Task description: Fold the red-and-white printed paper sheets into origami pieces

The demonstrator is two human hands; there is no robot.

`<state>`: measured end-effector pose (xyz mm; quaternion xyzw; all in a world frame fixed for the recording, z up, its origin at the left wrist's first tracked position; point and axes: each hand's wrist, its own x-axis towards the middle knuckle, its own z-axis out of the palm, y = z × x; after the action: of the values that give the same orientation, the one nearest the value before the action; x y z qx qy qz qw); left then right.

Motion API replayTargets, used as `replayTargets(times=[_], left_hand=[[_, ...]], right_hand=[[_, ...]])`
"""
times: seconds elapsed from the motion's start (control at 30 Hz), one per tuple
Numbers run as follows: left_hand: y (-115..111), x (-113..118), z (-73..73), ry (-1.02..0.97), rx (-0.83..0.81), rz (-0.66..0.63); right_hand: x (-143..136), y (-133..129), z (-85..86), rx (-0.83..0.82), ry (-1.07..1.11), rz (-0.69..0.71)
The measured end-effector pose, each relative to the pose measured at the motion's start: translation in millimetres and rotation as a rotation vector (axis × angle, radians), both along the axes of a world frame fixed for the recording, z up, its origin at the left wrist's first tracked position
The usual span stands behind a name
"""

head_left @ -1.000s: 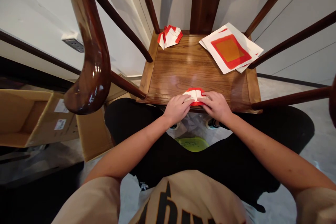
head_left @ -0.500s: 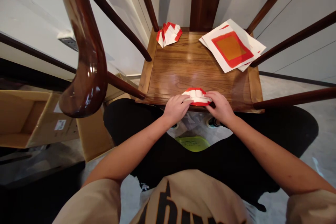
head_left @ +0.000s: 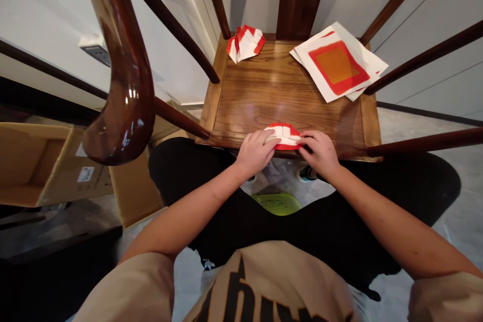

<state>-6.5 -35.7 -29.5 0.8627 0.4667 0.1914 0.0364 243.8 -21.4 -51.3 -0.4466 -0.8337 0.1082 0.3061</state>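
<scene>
A small piece of folded red and white paper [head_left: 284,137] lies at the front edge of a wooden chair seat [head_left: 256,95]. Its left end is gripped by my left hand [head_left: 256,150], with the fingers over the top. At the opposite end, my right hand [head_left: 319,152] pinches the paper between thumb and fingers. The fingertips partly cover both ends. Creases run across the white face, and red shows along the upper and lower edges.
Another folded red and white paper [head_left: 247,44] sits at the seat's back left. Printed paper sheets [head_left: 335,68] overlap at the back right. A curved armrest [head_left: 124,110] rises on the left, above cardboard boxes [head_left: 79,171]. A green container [head_left: 277,204] is on the floor below.
The folded paper's white face is tilted a little more into view, and my right fingers have shifted slightly along its right end. The whole view has shifted slightly.
</scene>
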Motion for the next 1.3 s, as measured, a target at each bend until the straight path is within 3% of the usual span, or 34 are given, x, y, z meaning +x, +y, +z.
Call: replayTargets(times=[0.37,0.73,1.03,1.3], left_hand=[[0.7,1.0,-0.5,-0.010,-0.058,-0.008],[2.2,-0.2,-4.4,-0.067,-0.035,-0.048],[2.0,2.4,-4.4,0.022,-0.017,-0.061],[5.0,3.0,1.6,0.107,0.048,-0.126]], right_hand=[[-0.6,-0.7,1.3,-0.036,-0.074,0.042],[-2.5,1.1,7.2,-0.085,0.036,0.014],[-5.2,-2.5,5.7,0.041,-0.198,0.075],[-13.3,5.2,9.8,0.038,-0.224,0.149]])
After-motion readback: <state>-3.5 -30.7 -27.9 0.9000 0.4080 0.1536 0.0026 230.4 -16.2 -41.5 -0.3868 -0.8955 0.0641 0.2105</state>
